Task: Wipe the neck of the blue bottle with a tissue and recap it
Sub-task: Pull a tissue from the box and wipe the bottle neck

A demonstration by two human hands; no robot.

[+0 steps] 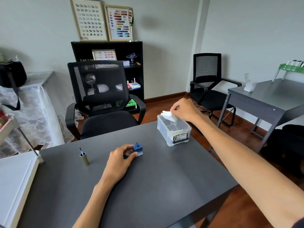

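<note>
Left hand (120, 159) is gripping the uncapped blue bottle (137, 149) on the table (164, 178) — right hand (184, 109) is pinching a tissue (168, 115) over the clear box (174, 131).

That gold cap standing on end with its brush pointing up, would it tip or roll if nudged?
Probably tips easily: the gold cap is tall and narrow and stands on a small base. Once down, its round body would likely roll on the smooth grey table. It looks small, so probably light.

a black mesh chair (102, 102) stands behind the grey desk (148, 186), a black bookshelf (131, 50) with framed colour charts (118, 22) behind it. a second chair (209, 83) stands near another grey table (269, 99) at right.
</note>
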